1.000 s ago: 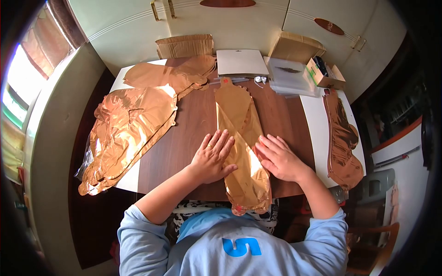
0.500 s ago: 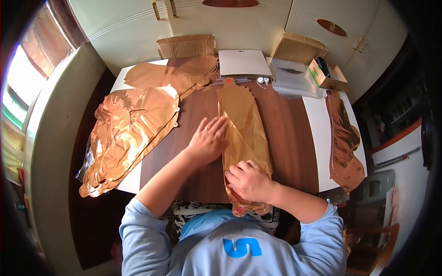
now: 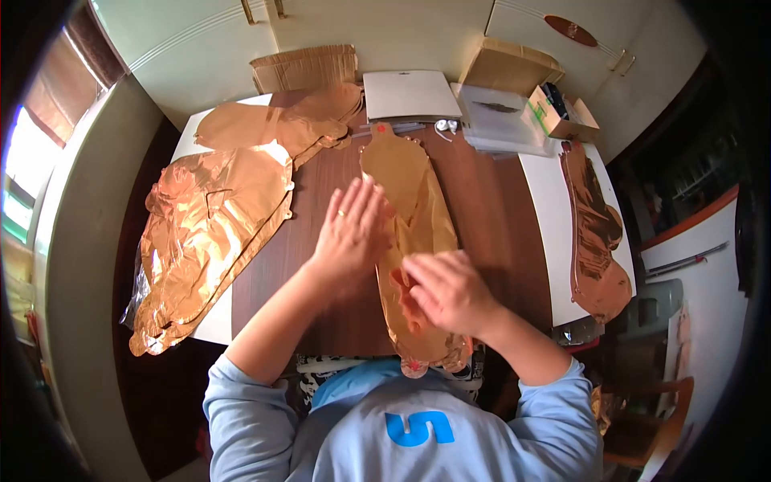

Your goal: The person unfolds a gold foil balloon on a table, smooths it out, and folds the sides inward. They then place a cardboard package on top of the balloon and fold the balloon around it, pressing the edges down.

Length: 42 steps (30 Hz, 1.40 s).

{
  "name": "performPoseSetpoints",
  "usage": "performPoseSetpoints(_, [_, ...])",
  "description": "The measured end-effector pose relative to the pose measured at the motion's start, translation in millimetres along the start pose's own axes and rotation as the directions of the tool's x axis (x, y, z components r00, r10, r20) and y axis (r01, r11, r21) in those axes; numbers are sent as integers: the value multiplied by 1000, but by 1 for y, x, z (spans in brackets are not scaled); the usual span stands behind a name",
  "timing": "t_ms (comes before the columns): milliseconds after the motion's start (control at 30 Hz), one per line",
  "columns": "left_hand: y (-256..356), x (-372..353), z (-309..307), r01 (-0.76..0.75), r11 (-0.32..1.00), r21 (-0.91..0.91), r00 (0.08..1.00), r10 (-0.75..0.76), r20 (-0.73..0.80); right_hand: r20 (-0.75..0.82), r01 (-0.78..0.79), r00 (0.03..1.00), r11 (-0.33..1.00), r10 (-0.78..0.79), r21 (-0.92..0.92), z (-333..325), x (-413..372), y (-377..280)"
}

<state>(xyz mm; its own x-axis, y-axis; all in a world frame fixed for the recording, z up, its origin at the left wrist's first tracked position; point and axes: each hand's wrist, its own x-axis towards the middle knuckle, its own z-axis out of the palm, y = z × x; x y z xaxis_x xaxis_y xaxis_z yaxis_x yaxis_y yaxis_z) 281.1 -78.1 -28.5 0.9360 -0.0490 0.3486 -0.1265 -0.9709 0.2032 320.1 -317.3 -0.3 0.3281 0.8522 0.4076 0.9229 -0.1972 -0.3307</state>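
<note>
The camera is sitting on the person's head and is looking forward and steeply down at the table (image 3: 498, 217) from close above. Its wide view is bending toward dark, round edges. The shirt (image 3: 337, 442) is filling the near middle, the cabinet doors (image 3: 401, 36) are standing at the far side, and the window (image 3: 30, 145) is showing at left.

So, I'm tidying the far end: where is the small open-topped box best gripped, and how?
Probably pinch the small box by its right wall, coming from the right: clear plastic sheets lie by its left side, where dark contents stick up.
</note>
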Motion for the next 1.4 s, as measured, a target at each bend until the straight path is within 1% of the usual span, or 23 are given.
performPoseSetpoints(67, [22,-22,-5,-97,995,-36,995,97,-2,1,-30,1000,995,30,-93,-4,4,11])
performPoseSetpoints(100, [26,-31,2,-128,992,-17,992,128,-4,51,-63,996,989,70,-130,-1,3,14])
performPoseSetpoints(167, [29,-42,9,-101,993,-65,994,104,42,143,-126,977,969,159,-213,10,-1,24])
performPoseSetpoints(200, [28,-44,12,-89,992,-88,994,95,63,173,-146,968,969,182,-202,15,-5,28])
performPoseSetpoints(233, [26,-42,12,-98,994,-41,990,102,102,203,-166,958,968,205,-190,20,-8,31])
performPoseSetpoints(267, [25,-42,11,-104,994,-35,988,108,106,236,-189,944,966,228,-179,22,-11,32])
performPoseSetpoints(500, [27,-38,-1,-147,989,-20,970,148,195,257,-164,942,964,216,-209,23,-14,34])
performPoseSetpoints(533, [27,-37,-2,-151,988,-29,967,154,203,282,-167,934,966,218,-195,22,-14,35])
performPoseSetpoints(600, [26,-38,-3,-153,987,-40,963,158,217,311,-272,911,961,272,-45,2,-1,40])
performPoseSetpoints(667, [26,-44,-1,-134,988,-72,968,146,206,130,-246,959,968,252,-55,-21,25,61])
performPoseSetpoints(700, [27,-45,-3,-125,988,-89,971,140,195,0,-219,976,976,219,-18,-28,41,75])
performPoseSetpoints(733, [28,-44,-4,-116,988,-106,974,134,183,-48,-251,964,958,260,141,-34,61,88])
performPoseSetpoints(767, [29,-42,-5,-92,983,-160,981,117,153,-11,-241,969,950,248,200,-43,86,105])
performPoseSetpoints(800, [32,-38,-6,-91,985,-150,983,113,147,-35,-292,955,953,295,81,-40,106,128])
performPoseSetpoints(867, [36,-29,-8,-89,988,-128,986,105,129,-59,-315,948,948,312,-46,-27,146,184])
performPoseSetpoints(900, [36,-28,-3,-94,982,-162,989,110,96,-73,-331,943,939,325,-97,-17,161,212])
performPoseSetpoints(1000, [37,-30,7,-107,991,-85,980,120,159,-107,-318,948,877,300,-361,3,192,251])
performPoseSetpoints(1033, [37,-30,7,-110,990,-93,983,122,135,-39,-288,956,897,292,-336,8,198,262])
performPoseSetpoints(1100, [37,-30,7,-113,989,-91,982,125,142,107,-234,956,932,272,-275,14,206,278])
performPoseSetpoints(1200, [37,-29,6,-112,990,-85,981,124,152,264,-224,905,902,333,-368,2,222,274])
performPoseSetpoints(1233, [37,-29,6,-109,990,-87,980,122,156,197,-153,950,913,241,-378,1,220,271])
performPoseSetpoints(1333, [37,-28,6,-107,991,-86,979,120,167,319,-81,917,894,240,-441,-4,230,266])
performPoseSetpoints(1400, [37,-29,6,-105,990,-91,979,119,164,327,40,927,821,182,-570,1,230,260])
